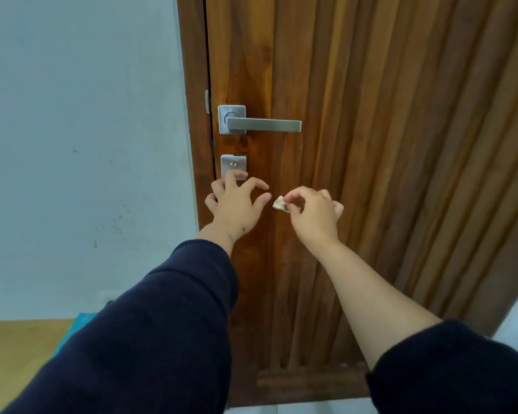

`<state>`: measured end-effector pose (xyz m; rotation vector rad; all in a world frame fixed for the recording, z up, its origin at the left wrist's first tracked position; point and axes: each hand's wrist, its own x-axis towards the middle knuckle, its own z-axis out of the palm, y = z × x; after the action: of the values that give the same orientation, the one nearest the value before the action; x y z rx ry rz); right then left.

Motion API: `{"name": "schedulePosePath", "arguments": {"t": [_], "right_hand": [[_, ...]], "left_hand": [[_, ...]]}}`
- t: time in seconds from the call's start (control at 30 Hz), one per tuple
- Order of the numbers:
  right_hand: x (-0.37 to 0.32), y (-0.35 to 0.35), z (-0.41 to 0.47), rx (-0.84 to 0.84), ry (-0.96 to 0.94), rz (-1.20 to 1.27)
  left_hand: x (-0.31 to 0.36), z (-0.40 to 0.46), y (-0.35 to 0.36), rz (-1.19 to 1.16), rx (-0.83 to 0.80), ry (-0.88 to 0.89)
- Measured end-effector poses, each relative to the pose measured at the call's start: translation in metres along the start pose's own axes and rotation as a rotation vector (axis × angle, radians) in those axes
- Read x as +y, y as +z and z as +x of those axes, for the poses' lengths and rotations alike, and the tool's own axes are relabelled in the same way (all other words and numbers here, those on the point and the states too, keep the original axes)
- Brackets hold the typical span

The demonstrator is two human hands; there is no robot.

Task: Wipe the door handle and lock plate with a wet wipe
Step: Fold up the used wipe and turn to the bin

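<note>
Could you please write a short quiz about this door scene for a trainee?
1. True or false: the wipe is pressed on the handle.
2. Which hand pinches the wipe? A) left B) right C) both
3. Fill in: a finger of the left hand reaches up to the ____ plate.

Key:
1. False: the wipe is below the handle, away from it.
2. B: the right hand holds it in its fingers.
3. lock
</note>
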<state>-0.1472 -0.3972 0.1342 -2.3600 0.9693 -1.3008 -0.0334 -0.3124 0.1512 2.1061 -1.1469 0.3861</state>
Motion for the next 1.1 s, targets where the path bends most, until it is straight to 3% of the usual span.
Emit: {"name": "schedulePosePath", "arguments": {"t": [0.27,0.43,0.73,1.1], "right_hand": [[0.041,-0.059,-0.023,0.108,0.130,-0.033],[0.079,-0.099,-0.037,0.147,0.104,-0.105],[0.168,-0.155,-0.084,0.101,0.179,-0.430],[0.231,-0.201,-0.129,0.047,0.398,-0.511]], "left_hand": [[0.068,-0.028,0.033,-0.091,-0.095,0.097],[0.114,-0.039,0.059,-0.161,-0.143,0.134],[0.180,-0.087,0.131,-0.238,-0.376,0.194],[0.237,-0.130,0.190,-0.316,-0.599,0.231]]}}
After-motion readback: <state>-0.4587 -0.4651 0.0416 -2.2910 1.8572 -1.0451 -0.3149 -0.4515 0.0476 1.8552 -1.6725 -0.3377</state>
